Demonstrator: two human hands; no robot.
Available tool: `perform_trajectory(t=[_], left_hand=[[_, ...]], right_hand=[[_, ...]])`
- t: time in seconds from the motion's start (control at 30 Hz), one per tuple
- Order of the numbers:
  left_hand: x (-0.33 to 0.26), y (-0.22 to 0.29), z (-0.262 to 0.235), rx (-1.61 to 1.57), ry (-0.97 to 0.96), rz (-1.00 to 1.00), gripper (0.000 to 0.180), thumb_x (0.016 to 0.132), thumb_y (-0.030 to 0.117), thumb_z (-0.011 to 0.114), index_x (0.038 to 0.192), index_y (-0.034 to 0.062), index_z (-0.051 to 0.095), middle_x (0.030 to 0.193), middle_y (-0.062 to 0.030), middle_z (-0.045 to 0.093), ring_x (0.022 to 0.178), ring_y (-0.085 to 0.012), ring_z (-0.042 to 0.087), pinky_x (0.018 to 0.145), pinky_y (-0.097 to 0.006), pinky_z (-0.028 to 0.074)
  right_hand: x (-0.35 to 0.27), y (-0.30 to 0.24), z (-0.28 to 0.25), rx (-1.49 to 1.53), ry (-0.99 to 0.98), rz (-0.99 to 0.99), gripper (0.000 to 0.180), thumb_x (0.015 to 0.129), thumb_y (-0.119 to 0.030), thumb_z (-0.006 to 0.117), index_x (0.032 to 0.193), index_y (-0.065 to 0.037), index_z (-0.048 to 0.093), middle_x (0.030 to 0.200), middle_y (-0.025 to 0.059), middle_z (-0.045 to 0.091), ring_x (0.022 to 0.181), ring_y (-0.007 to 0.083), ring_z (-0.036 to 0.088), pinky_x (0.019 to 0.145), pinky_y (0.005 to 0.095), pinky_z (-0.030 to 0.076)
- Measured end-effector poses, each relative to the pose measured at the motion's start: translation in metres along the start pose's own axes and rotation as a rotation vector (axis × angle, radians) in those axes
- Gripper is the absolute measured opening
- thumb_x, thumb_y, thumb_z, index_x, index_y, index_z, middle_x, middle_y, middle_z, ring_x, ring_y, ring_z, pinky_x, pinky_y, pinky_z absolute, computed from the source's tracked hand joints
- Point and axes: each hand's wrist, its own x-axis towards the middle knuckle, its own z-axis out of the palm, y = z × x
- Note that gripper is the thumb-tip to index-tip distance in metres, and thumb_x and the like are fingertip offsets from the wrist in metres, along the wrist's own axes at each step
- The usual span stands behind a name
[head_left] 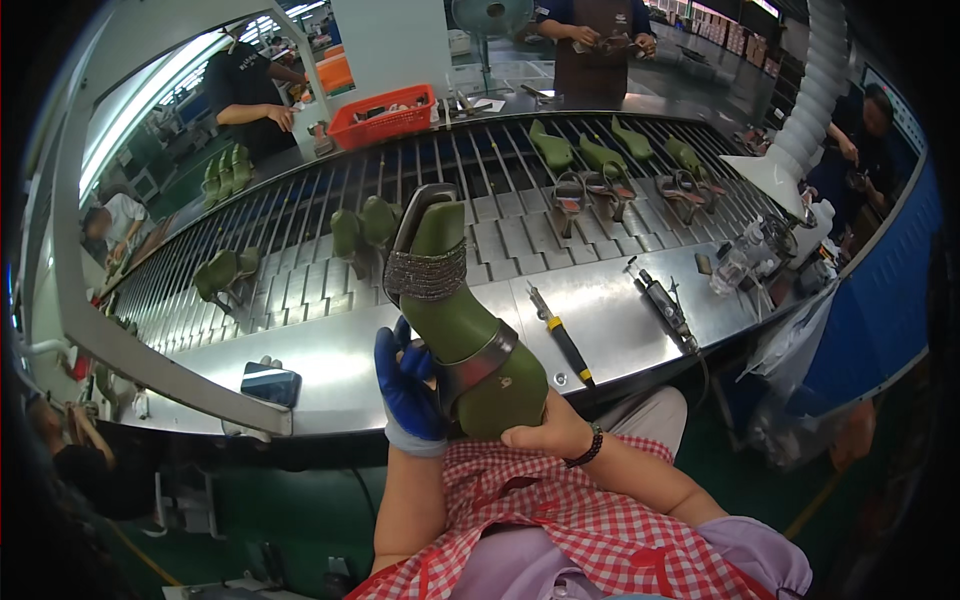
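In front of me a green shoe last [450, 325] is held up, toe pointing away. It wears a sandal with a glittery, dark strap band [428, 273] across the forefoot and a smooth dark ankle strap [482, 362]. My left hand [408, 385], in a blue and grey glove, is closed at the left side by the ankle strap; the shoe hides part of its fingers. My bare right hand [553, 428] grips the rounded green heel end from the right. A beaded bracelet circles that wrist.
A slatted metal conveyor [500, 225] carries several green lasts and sandals. On the steel ledge lie a yellow-black tool [562, 340], a dark power tool [665, 308] and a phone [270, 384]. A red basket [382, 117] stands beyond; bottles [735, 268] cluster right. Co-workers stand around.
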Motion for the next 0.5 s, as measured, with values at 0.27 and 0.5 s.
perform_trajectory(t=[0.27,0.5], left_hand=[[-0.012,-0.017,-0.026,0.047,0.193,0.007,0.039,0.096,0.041,0.047,0.114,0.0083,0.059,0.109,-0.0105,0.064,0.102,-0.0254,0.061,0.091,-0.039,0.05],[-0.017,0.012,-0.041,0.115,0.308,-0.168,0.046,0.095,0.047,0.047,0.111,0.0059,0.062,0.113,-0.0153,0.065,0.104,-0.0293,0.063,0.092,-0.043,0.051]], right_hand=[[-0.003,0.004,0.006,-0.188,0.063,-0.013,0.078,0.072,-0.003,0.065,0.141,-0.003,0.028,0.125,0.0077,0.049,0.114,0.0134,0.048,0.095,0.0308,0.042],[-0.001,0.005,0.025,0.027,0.066,0.057,0.068,0.073,-0.003,0.063,0.136,-0.002,0.036,0.114,0.0045,0.055,0.102,0.0106,0.054,0.085,0.0271,0.047]])
